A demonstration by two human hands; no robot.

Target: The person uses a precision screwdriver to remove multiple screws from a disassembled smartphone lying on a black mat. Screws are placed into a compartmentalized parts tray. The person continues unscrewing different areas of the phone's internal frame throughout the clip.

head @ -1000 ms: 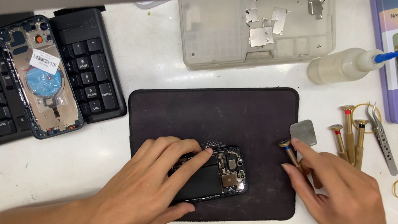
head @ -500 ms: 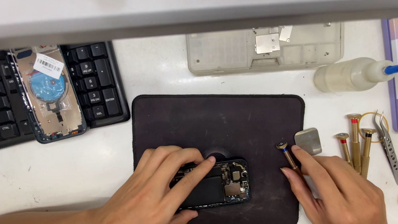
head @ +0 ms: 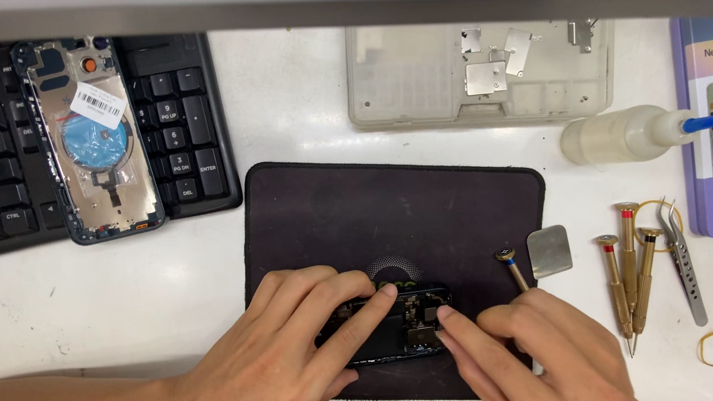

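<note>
Two bare hands are pressed onto an opened dark smartphone body (head: 391,327) lying at six o'clock on a black rectangular work mat (head: 392,205). The left hand (head: 288,355) is spread, fingers flat on it. The right hand (head: 558,370) touches it with its forefinger while a gold-handled screwdriver (head: 513,270) is gripped. Three similar screwdrivers (head: 628,279) lie at three o'clock.

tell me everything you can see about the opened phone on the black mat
The phone is small, dark and lies flat, open side up, near the front edge of the black mat. Metal parts and connectors show inside its dark frame. The left hand covers its left end; the right hand has a fingertip on its inner parts. Much of it is hidden.
</note>
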